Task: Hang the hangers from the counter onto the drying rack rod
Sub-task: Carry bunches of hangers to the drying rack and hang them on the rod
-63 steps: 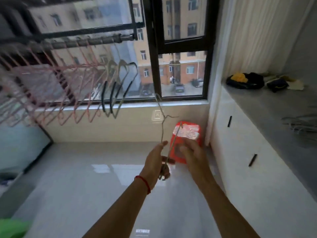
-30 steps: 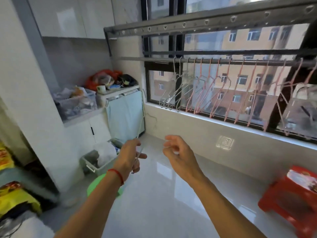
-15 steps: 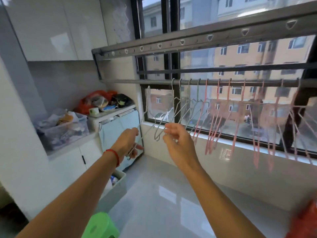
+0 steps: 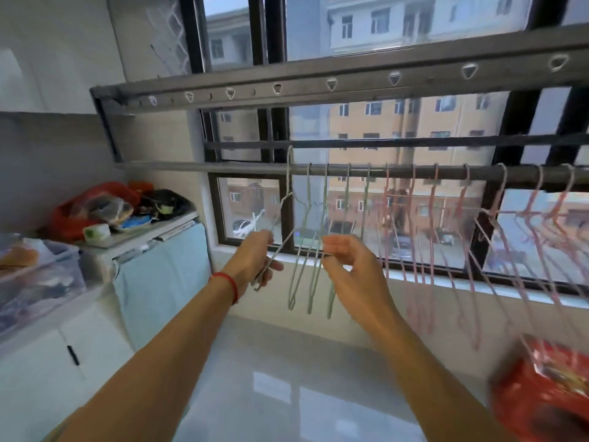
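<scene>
A wire hanger (image 4: 288, 199) is gripped at its lower end by the left hand (image 4: 255, 258), its hook raised level with the drying rack rod (image 4: 242, 167), left of the grey hangers (image 4: 314, 237) already hung. One of these is pinched by the right hand (image 4: 349, 266). Pink hangers (image 4: 465, 237) are hung farther right.

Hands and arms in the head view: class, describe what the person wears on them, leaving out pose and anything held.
Both forearms are bare, with no sleeves, gloves, rings or watch showing. The left hand has a thin red string bracelet round its wrist. The right hand and its wrist wear nothing.
</scene>
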`<state>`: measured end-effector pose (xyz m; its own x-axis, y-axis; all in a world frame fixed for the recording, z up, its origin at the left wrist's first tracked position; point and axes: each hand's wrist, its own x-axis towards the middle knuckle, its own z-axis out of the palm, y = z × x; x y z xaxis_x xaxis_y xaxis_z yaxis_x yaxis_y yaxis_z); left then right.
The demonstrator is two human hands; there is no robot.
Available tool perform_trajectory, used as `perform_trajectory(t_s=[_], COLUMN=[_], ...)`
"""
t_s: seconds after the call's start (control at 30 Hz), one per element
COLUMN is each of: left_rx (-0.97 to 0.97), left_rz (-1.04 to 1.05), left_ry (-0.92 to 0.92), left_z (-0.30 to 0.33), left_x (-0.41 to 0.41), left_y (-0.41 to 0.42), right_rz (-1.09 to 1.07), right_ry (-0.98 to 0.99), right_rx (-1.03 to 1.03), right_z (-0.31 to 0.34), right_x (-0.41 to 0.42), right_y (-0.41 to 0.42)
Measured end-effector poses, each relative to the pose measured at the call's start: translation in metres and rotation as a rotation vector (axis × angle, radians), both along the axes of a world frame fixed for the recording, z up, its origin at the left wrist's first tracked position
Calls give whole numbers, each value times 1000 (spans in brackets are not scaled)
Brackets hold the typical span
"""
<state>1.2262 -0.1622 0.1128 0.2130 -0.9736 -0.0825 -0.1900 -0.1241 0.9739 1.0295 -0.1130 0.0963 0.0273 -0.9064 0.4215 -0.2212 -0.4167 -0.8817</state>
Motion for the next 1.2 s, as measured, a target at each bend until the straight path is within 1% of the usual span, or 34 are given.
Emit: perform_trajectory(t_s=[0.13,0.23,0.33,0.37,0.4,0.43,0.5,0.53,0.57,0.6,0.63,0.7,0.77,0.8,0.97,1.07,1.2], left_rx=[37,39,68,77,57,-8,-253,-388,-492,-588,-691,-876,-999,-1023,-993,-988,-864], left_rz=[-90,-113,-131,-126,-108,-69,101,189,255,290,294,221,47,-38,-307,-460,-696], left_ry=[-8,-1,6,-15,-91,-241,-577,-664,-672,-634,-585,-516,-457,-430,-279,-215,-126], left_z=[-23,-41,-44,-43,-42,-40,-32,-25,-17,-7,1,15,20,18,-1,-15,-30], left_x=[11,16,21,21,23,23,21,16,7,-5,-21,-67,-128,-161,-340,-448,-573], left_y=[-21,-33,-39,-39,-39,-36,-23,-11,0,12,21,44,69,79,127,153,189], right_rz=[-85,-122,-149,-157,-161,-166,-168,-165,-166,-168,-172,-186,-207,-216,-333,-470,-694], right_ry=[16,47,44,44,41,44,52,43,27,5,-23,-76,-112,-121,-125,-133,-146], right_rx=[13,30,32,27,19,10,-6,-9,-11,-13,-19,-47,-79,-94,-131,-110,-108], right_z=[-7,-13,-18,-19,-20,-22,-26,-27,-28,-28,-28,-27,-26,-25,-24,-27,-35], right_x=[12,16,17,17,15,13,4,-2,-9,-17,-26,-49,-83,-104,-252,-354,-470], right_y=[-7,-7,-5,-4,-3,-1,5,9,12,16,21,32,48,57,115,159,219])
